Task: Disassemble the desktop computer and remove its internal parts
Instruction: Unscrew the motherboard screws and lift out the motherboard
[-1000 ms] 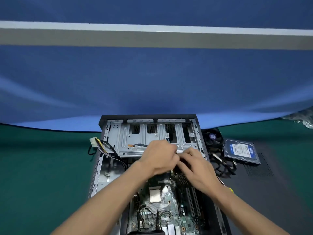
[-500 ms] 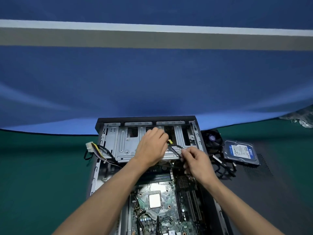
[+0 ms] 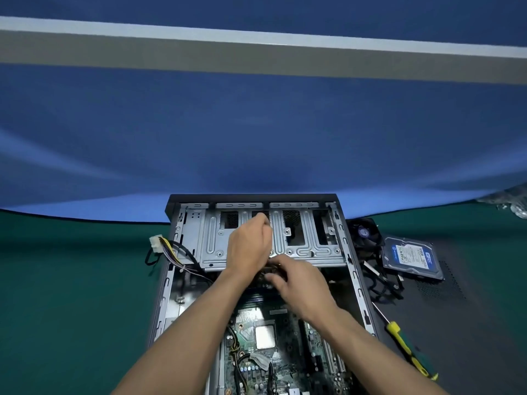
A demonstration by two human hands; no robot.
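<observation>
Already, the computer case (image 3: 165,295) is lying open on the table (image 3: 71,295), loose plug (image 3: 155,244) hanging out. Inside, the left hand (image 3: 248,248) is curling over the drive cage (image 3: 302,252); the right hand (image 3: 302,289) is pinching something hidden. Right: fan (image 3: 363,232), hard drive (image 3: 410,256) out; motherboard (image 3: 256,352) remaining.

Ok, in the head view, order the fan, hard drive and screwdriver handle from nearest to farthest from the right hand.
1. Fan, just outside the case, up and right of the right hand.
2. Screwdriver handle, lower right.
3. Hard drive, far right.
</observation>
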